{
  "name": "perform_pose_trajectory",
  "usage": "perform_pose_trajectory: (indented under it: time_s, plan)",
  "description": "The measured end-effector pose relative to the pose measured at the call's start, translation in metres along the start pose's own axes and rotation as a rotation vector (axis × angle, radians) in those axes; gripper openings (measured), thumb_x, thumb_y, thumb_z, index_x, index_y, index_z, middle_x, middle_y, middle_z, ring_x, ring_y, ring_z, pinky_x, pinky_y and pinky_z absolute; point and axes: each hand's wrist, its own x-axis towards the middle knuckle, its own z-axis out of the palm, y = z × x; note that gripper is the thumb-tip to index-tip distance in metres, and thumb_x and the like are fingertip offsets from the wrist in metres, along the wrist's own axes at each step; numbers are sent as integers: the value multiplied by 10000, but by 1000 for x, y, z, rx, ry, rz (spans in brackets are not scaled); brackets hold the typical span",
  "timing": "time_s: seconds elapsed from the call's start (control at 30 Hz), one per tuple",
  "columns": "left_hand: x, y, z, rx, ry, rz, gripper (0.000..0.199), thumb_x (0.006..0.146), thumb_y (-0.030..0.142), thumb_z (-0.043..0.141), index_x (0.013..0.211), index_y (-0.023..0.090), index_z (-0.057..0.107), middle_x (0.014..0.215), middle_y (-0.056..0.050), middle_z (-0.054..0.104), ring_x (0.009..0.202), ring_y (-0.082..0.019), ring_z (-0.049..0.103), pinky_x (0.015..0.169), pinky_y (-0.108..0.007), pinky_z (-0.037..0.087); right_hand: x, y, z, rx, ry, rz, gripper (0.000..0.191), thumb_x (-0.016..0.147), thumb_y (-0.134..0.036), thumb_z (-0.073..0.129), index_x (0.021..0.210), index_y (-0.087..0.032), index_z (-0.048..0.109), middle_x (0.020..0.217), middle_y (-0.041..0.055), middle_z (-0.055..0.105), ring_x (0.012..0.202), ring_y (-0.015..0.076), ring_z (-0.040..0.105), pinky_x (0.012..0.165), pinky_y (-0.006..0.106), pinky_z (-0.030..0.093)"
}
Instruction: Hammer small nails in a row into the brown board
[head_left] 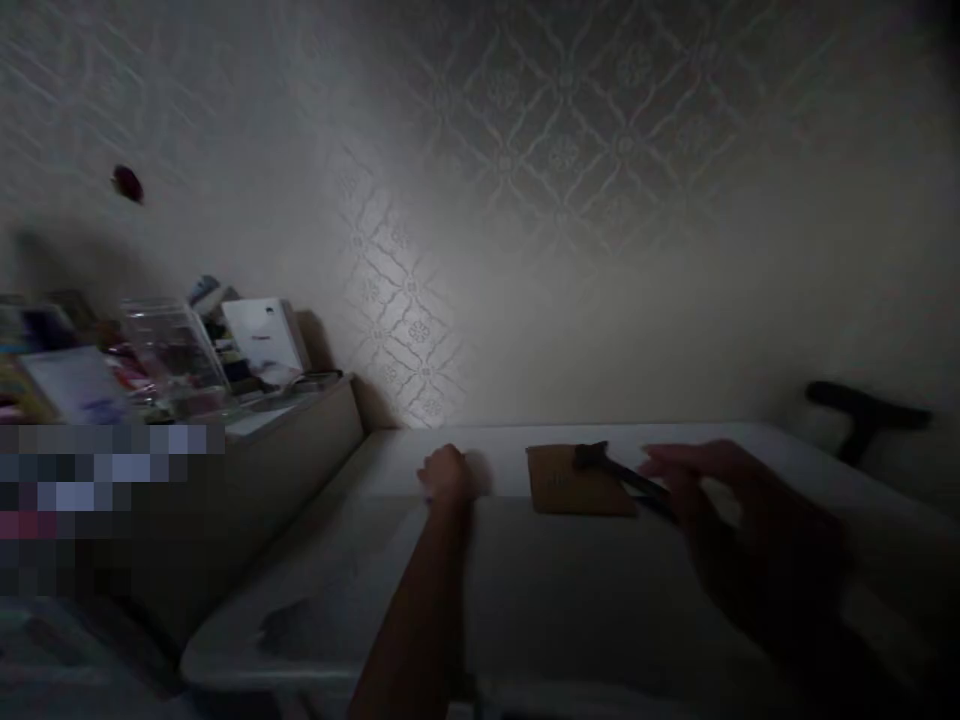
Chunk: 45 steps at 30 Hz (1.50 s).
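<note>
On the white table [525,600], my left hand [446,475] rests near the back edge with its fingers curled in. Whether anything is inside that fist is hidden. My right hand [757,520], dark and blurred, closes on the handle of a dark tool with a long thin handle and a wider head [592,456]. The tool's exact kind does not show in this dim light. Its head lies over the upper right part of a flat brown square [559,490], which looks like card or a small notebook. Between my two hands lies that square, touched by neither.
To the left stands a cabinet [300,480] crowded with a clear plastic box [172,350], a white box [262,335] and other items. A patterned wall [600,250] rises behind the table. A black T-shaped piece [862,410] stands at the right edge.
</note>
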Motion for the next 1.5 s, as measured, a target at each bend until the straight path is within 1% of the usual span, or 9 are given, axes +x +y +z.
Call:
perform_pose_trajectory:
  time_s: [0.1,0.2,0.27,0.37,0.77,1.07,1.2,1.33,1.5]
  plan:
    - [-3,1,-3,1,17,9,287,886,248,454,1058,185,676,1102,-149,672,1085,-277,596,854,-377,445,-5,34,32,-100,-59,24,202,884,-254,447,881,-221,645,845,48,673,799,180,624,750,323,498]
    - [-4,3,-5,2,41,39,282,880,243,461,1049,184,679,1103,-147,670,1091,-279,590,854,-372,441,-28,80,64,-203,-217,139,250,857,-204,395,908,-201,640,879,70,687,826,206,627,760,351,495]
    - [-4,5,-5,-7,59,73,283,876,249,471,1054,174,678,1100,-151,670,1089,-289,588,851,-382,439,-45,104,75,-229,-309,199,269,854,-205,376,932,-193,634,873,74,690,821,214,627,763,362,494]
    - [-6,9,-4,-46,74,109,285,880,263,477,1058,163,675,1093,-153,674,1094,-305,579,851,-395,430,-60,120,77,-253,-353,231,288,862,-229,356,937,-192,632,939,87,688,866,226,623,789,376,485]
    - [-17,29,6,-402,33,265,222,860,291,543,942,184,720,1007,-91,721,961,-210,654,821,-268,460,-63,118,76,-303,-460,231,280,847,-219,365,913,-190,636,944,90,681,875,229,609,802,367,465]
    - [-38,55,19,-662,-101,405,153,783,189,596,839,153,734,845,-76,735,797,-166,670,740,-246,487,-62,109,77,-243,-489,232,269,831,-211,400,907,-204,658,953,80,683,905,222,610,811,354,465]
    - [-47,63,29,-741,-164,432,143,765,204,614,814,133,728,795,-70,723,741,-158,652,680,-234,483,-60,102,80,-218,-529,248,263,832,-188,410,906,-208,662,940,65,684,874,193,613,820,324,454]
    - [-47,72,44,-814,-204,456,123,752,195,625,794,121,714,755,-51,704,709,-145,632,657,-223,478,-58,96,82,-225,-559,258,258,833,-171,416,917,-197,659,933,68,675,884,191,604,818,316,448]
    - [-44,78,55,-864,-281,522,161,734,159,628,865,121,714,815,-61,715,745,-147,636,687,-229,490,-55,90,83,-233,-591,268,257,828,-146,425,915,-198,661,926,66,665,895,185,592,824,303,435]
